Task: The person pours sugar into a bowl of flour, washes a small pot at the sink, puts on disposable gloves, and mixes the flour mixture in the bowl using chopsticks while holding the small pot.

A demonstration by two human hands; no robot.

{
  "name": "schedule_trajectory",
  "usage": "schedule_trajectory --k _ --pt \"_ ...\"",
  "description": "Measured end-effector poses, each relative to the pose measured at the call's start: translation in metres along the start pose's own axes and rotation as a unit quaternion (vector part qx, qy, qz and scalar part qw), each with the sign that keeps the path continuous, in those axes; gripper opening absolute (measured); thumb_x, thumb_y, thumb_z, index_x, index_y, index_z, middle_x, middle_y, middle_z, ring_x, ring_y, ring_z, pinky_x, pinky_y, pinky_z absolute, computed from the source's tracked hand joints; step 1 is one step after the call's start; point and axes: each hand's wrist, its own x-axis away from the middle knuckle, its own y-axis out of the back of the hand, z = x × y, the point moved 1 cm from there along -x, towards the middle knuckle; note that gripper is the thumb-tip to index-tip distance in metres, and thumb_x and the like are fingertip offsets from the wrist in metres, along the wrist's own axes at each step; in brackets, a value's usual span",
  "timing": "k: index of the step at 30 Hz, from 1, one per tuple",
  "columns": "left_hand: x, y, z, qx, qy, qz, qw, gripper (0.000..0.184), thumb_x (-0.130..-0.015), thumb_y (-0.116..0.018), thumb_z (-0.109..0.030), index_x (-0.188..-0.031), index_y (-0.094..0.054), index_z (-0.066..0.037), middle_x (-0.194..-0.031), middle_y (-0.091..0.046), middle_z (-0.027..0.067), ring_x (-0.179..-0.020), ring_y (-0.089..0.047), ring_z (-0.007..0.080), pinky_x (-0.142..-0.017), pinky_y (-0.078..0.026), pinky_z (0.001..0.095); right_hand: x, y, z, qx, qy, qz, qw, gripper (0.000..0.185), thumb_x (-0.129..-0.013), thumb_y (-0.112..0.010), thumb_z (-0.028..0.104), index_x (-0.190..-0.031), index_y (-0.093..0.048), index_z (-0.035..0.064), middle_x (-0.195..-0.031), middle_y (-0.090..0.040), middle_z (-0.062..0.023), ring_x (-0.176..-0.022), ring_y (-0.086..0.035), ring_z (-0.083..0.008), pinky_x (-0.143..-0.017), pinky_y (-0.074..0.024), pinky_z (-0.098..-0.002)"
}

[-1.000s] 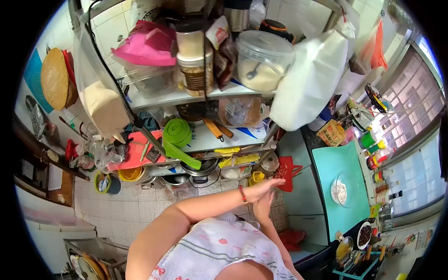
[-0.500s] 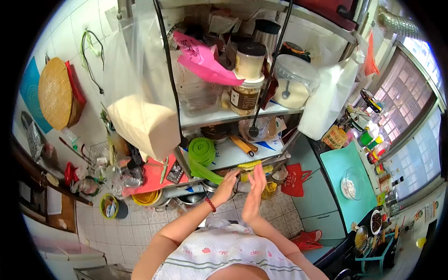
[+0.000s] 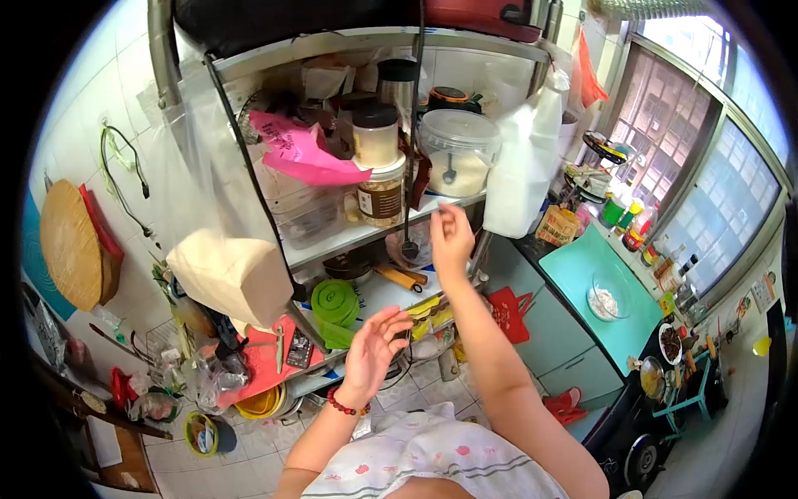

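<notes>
Separated since the earlier frame: right hand (image 3: 451,243) raised toward the tub (image 3: 460,154), fingers half-curled; left hand (image 3: 372,348) lower, loosely open, near the green roll (image 3: 335,302). Both appear empty.

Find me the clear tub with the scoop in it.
In the head view, the clear tub stands just right of centre on the shelf, above the right hand, between two stacked jars and the white hanging bag.
</notes>
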Motion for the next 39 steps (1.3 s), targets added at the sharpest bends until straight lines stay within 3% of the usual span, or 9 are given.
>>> schedule_trajectory --k 4,9,16,17,23,26,27,31,39 --pt "0.000 -0.014 0.012 -0.004 0.027 -0.003 1.000 0.040 -0.096 -0.044 -0.031 -0.117 -0.053 0.001 -0.100 -0.059 0.0091 -0.092 -0.057 0.0192 -0.082 -0.047 0.0317 -0.055 -0.027 0.005 0.245 -0.004 0.028 0.969 0.041 -0.078 -0.072 0.037 -0.098 -0.067 0.0012 -0.065 -0.062 -0.0124 -0.061 -0.059 -0.0254 -0.062 -0.0476 -0.0351" --pt "0.001 -0.016 0.013 -0.067 0.041 0.001 0.997 0.033 -0.095 -0.048 -0.025 -0.110 -0.057 0.003 -0.091 -0.060 0.0081 -0.086 -0.058 0.0171 -0.081 -0.046 0.0302 -0.057 -0.014 -0.006 0.123 -0.028 -0.040 0.991 0.031 -0.076 -0.075 0.027 -0.086 -0.068 -0.0009 -0.063 -0.059 -0.0109 -0.060 -0.057 -0.0207 -0.059 -0.0440 -0.0324" --pt "-0.026 -0.022 0.020 -0.190 0.054 0.022 0.980 0.028 -0.096 -0.046 -0.019 -0.110 -0.058 0.001 -0.089 -0.061 0.0068 -0.087 -0.058 0.0156 -0.078 -0.045 0.0273 -0.038 0.021 -0.020 0.095 0.231 -0.206 0.946 0.021 -0.088 -0.065 0.016 -0.086 -0.053 -0.0003 -0.083 -0.055 -0.0112 -0.068 -0.052 -0.0226 -0.066 -0.0439 -0.0342" --pt "-0.031 -0.023 0.022 -0.220 0.049 0.030 0.974 0.027 -0.095 -0.048 -0.018 -0.111 -0.058 0.001 -0.093 -0.061 0.0077 -0.090 -0.058 0.0159 -0.079 -0.045 0.0276 -0.028 0.028 -0.029 0.052 0.060 -0.137 0.987 0.021 -0.093 -0.058 0.018 -0.090 -0.046 0.0006 -0.082 -0.052 -0.0122 -0.071 -0.050 -0.0221 -0.070 -0.0433 -0.0338" --pt "-0.075 -0.048 0.025 -0.529 -0.228 0.028 0.817 0.056 -0.083 -0.068 -0.013 -0.132 -0.043 -0.003 -0.132 -0.046 0.0111 -0.118 -0.049 0.0220 -0.094 -0.044 0.0346 0.029 0.098 -0.023 -0.029 -0.033 -0.173 0.984 0.023 -0.099 -0.048 0.022 -0.089 -0.045 0.0016 -0.078 -0.047 -0.0030 -0.075 -0.044 -0.0115 -0.071 -0.0405 -0.0277" --pt "-0.104 -0.044 0.051 -0.557 -0.184 0.025 0.810 0.081 -0.071 -0.082 -0.024 -0.134 -0.037 0.001 -0.129 -0.048 0.0187 -0.117 -0.050 0.0261 -0.094 -0.044 0.0359 0.074 0.129 -0.011 -0.055 -0.150 -0.062 0.985 0.014 -0.097 -0.052 0.018 -0.097 -0.049 0.0035 -0.088 -0.052 -0.0014 -0.080 -0.046 -0.0092 -0.074 -0.0410 -0.0245" --pt "-0.109 -0.065 0.041 -0.457 -0.092 0.051 0.883 0.086 -0.068 -0.084 -0.028 -0.133 -0.037 0.002 -0.126 -0.053 0.0192 -0.115 -0.054 0.0267 -0.095 -0.044 0.0363 0.088 0.137 -0.012 -0.124 -0.171 -0.050 0.976 0.015 -0.095 -0.056 0.017 -0.100 -0.049 0.0037 -0.092 -0.053 -0.0014 -0.083 -0.048 -0.0096 -0.077 -0.0418 -0.0251" --pt "-0.126 -0.059 0.074 -0.523 -0.120 0.016 0.844 0.055 -0.064 -0.087 -0.026 -0.101 -0.056 0.001 -0.088 -0.067 0.0137 -0.082 -0.066 0.0216 -0.073 -0.052 0.0336 0.116 0.165 0.015 -0.151 -0.231 0.009 0.961 0.049 -0.077 -0.077 0.013 -0.115 -0.049 0.0033 -0.107 -0.059 -0.0040 -0.099 -0.055 -0.0127 -0.088 -0.0444 -0.0290" --pt "-0.135 -0.075 0.122 -0.402 0.048 0.224 0.886 0.056 -0.069 -0.084 -0.021 -0.115 -0.061 0.000 -0.102 -0.069 0.0090 -0.091 -0.064 0.0143 -0.083 -0.050 0.0305 0.112 0.220 0.008 -0.172 -0.249 -0.117 0.946 0.061 -0.073 -0.077 0.009 -0.126 -0.049 0.0000 -0.113 -0.061 -0.0067 -0.099 -0.059 -0.0158 -0.085 -0.0486 -0.0298"
